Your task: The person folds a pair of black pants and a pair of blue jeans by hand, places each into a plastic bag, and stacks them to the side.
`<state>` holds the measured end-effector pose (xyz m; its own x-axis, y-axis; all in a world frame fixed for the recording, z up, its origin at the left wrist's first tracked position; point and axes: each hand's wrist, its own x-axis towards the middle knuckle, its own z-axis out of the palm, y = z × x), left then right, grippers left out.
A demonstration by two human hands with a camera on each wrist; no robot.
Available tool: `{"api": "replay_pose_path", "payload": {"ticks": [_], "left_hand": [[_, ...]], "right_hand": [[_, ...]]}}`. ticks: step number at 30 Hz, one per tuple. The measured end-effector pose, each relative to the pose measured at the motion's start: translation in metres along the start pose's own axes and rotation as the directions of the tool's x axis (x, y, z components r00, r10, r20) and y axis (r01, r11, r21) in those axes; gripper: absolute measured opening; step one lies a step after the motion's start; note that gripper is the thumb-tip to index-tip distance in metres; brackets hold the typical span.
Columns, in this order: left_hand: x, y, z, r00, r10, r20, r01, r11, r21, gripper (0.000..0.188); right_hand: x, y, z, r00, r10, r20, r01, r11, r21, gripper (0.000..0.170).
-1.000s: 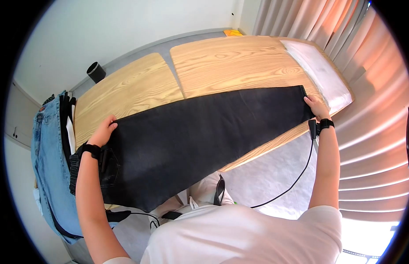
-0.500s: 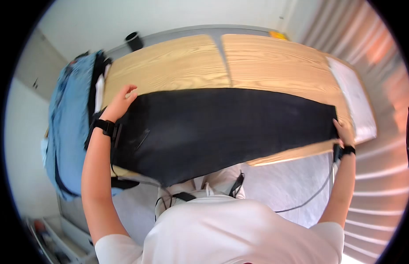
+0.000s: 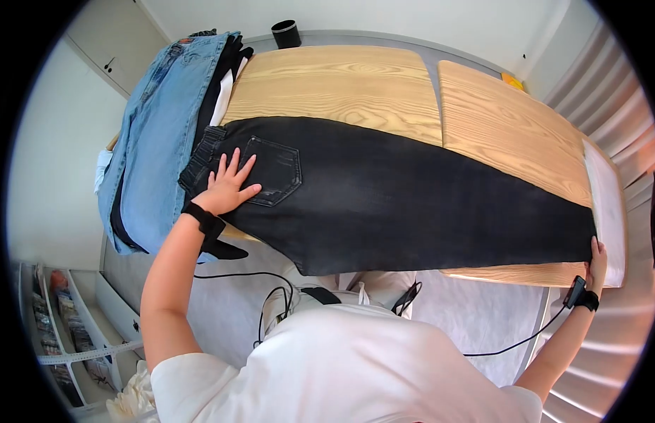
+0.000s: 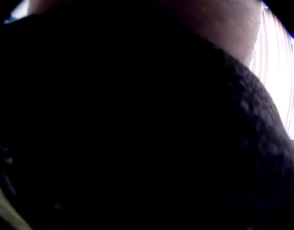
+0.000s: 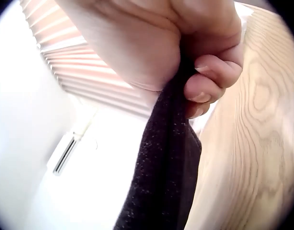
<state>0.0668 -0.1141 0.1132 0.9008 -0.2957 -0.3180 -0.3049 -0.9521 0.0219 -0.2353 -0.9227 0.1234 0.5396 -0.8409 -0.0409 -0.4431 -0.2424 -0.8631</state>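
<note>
A pair of black jeans [image 3: 398, 197] lies folded lengthwise across the wooden table, its elastic waistband [image 3: 200, 158] at the left and leg hems at the right. My left hand [image 3: 229, 187] rests with fingers spread on the jeans, between the waistband and the back pocket [image 3: 274, 169]. Dark cloth fills most of the left wrist view. At the hem end my right hand [image 3: 597, 264] grips the edge of the leg. In the right wrist view the fingers [image 5: 211, 76] curl round the dark cloth [image 5: 161, 158].
Blue jeans [image 3: 165, 134] and other dark and white garments hang over the table's left end. The wooden tabletop [image 3: 341, 81] has a gap between its two panels. White padding [image 3: 609, 204] covers its right end. A black cable [image 3: 511, 349] runs from the right wrist.
My left hand has let go of the jeans' upper edge and come down flat near the pocket, fingers spread. The right hand keeps hold of the hem. The head view has swung left.
</note>
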Motion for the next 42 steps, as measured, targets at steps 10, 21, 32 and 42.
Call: {"api": "replay_pose_path", "payload": {"ticks": [10,21,32,42], "left_hand": [[0.008,0.008,0.009,0.999,0.042,-0.03,-0.042,0.999,0.024,0.075],[0.004,0.017,0.003,0.999,0.01,-0.053,-0.004,0.992,0.127,0.071],[-0.053,-0.036,0.019,0.967,-0.017,-0.255,0.014,1.0,-0.013,0.049],[-0.046,-0.041,0.024,0.944,0.02,-0.328,-0.052,0.995,-0.087,0.048]], "right_hand": [[-0.003,0.04,0.024,0.885,-0.415,-0.211,0.029,0.501,-0.865,0.052],[-0.348,-0.152,0.305,-0.117,-0.801,0.588,0.926,0.126,0.357,0.047],[-0.358,-0.117,0.361,-0.053,-0.864,0.501,0.995,-0.004,0.099,0.048],[-0.348,-0.128,0.351,0.024,-0.8,0.6,0.904,0.273,0.328,0.043]]}}
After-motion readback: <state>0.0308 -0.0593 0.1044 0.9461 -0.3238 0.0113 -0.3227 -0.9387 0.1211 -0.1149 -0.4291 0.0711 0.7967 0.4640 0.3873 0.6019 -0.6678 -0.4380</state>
